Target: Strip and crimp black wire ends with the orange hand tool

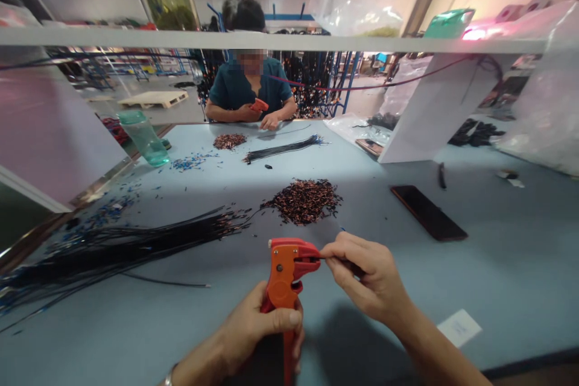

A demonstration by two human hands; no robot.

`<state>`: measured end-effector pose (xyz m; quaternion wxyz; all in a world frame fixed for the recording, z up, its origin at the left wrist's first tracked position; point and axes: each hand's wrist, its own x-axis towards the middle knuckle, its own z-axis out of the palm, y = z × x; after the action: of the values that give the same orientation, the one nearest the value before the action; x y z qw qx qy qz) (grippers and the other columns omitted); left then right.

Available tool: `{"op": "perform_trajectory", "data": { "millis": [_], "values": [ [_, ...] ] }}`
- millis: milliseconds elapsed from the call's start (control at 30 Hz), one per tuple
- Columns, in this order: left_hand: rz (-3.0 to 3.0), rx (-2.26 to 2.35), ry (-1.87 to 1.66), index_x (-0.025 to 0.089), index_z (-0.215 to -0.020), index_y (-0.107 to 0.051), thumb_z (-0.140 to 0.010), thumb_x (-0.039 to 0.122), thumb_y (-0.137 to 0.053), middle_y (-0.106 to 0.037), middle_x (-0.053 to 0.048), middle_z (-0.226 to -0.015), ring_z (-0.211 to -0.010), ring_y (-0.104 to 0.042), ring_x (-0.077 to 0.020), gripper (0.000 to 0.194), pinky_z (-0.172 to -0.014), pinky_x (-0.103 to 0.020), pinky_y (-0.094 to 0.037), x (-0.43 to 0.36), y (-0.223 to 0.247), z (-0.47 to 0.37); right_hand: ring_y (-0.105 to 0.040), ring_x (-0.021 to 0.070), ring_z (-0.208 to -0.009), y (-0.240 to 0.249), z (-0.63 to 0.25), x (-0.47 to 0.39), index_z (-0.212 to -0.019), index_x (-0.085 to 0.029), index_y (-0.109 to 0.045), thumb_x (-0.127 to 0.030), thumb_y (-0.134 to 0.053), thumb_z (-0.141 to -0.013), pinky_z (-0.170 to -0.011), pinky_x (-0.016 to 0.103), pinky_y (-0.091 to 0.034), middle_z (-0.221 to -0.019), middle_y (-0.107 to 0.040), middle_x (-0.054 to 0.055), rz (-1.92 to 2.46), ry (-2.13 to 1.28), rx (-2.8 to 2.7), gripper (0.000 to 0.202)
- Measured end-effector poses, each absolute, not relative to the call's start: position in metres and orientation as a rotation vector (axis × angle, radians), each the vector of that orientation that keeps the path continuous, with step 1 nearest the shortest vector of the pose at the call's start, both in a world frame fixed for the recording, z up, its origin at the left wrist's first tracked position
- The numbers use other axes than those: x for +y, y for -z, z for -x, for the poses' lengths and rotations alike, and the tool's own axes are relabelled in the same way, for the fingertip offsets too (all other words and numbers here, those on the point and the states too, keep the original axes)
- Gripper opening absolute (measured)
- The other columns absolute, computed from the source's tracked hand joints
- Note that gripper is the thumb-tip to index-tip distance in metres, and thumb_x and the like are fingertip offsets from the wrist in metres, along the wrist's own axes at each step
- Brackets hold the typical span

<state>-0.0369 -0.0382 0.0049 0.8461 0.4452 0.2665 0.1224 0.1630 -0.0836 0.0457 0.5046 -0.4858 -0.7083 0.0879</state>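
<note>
My left hand (266, 325) is wrapped round the handle of an orange and red wire stripper (284, 274), whose jaws point right. Between thumb and fingers, my right hand (366, 271) pinches a thin black wire (322, 257) at the mouth of the jaws; most of the wire is hidden by the hand. Beyond the tool lies a pile of small black and copper-coloured pieces (307, 200). A long bundle of black wires (158, 244) stretches across the table on the left.
A dark phone (429, 212) and a white paper (459, 328) lie at the right. A green bottle (143, 139) leans at the left. Opposite, a person (251, 90) holds a red tool beside another wire bundle (283, 149). A shelf (289, 42) spans the table.
</note>
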Motion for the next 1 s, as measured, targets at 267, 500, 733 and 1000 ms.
{"op": "perform_trajectory", "data": {
  "millis": [267,500,733,1000],
  "values": [
    [-0.930,0.579,-0.276,0.014,-0.068,-0.054,-0.067,0.040,-0.072,-0.059,-0.002,-0.049,-0.042,-0.056,-0.0150,0.032,-0.045,-0.028,-0.048,-0.039,-0.005,0.035,-0.039,0.0091,-0.046,-0.047,-0.163,-0.084,-0.082,-0.020,-0.064,-0.009,-0.048,-0.084,-0.042,0.023,-0.030,-0.058,-0.045,-0.004,1.178,-0.214,-1.699,0.019],
    [-0.929,0.578,-0.288,0.014,-0.067,-0.053,-0.069,0.040,-0.072,-0.058,-0.002,-0.048,-0.041,-0.056,-0.0142,0.032,-0.043,-0.027,-0.048,-0.042,-0.001,0.035,-0.040,0.0092,-0.048,-0.043,-0.163,-0.084,-0.084,-0.019,-0.063,-0.008,-0.049,-0.085,-0.044,0.023,-0.031,-0.059,-0.045,-0.004,1.173,-0.220,-1.706,0.018],
    [-0.947,0.591,-0.294,0.014,-0.067,-0.053,-0.069,0.040,-0.071,-0.059,-0.003,-0.048,-0.041,-0.057,-0.0146,0.032,-0.044,-0.026,-0.047,-0.041,-0.001,0.034,-0.038,0.0087,-0.046,-0.041,-0.164,-0.084,-0.083,-0.019,-0.062,-0.009,-0.049,-0.085,-0.043,0.023,-0.030,-0.059,-0.047,-0.004,1.195,-0.208,-1.722,0.017],
    [-0.949,0.595,-0.286,0.014,-0.069,-0.053,-0.069,0.040,-0.071,-0.060,-0.003,-0.050,-0.042,-0.058,-0.0154,0.032,-0.045,-0.027,-0.047,-0.041,0.000,0.034,-0.034,0.0072,-0.042,-0.037,-0.163,-0.084,-0.081,-0.018,-0.062,-0.012,-0.053,-0.086,-0.043,0.022,-0.030,-0.052,-0.045,-0.007,1.226,-0.123,-1.734,0.011]
  ]
}}
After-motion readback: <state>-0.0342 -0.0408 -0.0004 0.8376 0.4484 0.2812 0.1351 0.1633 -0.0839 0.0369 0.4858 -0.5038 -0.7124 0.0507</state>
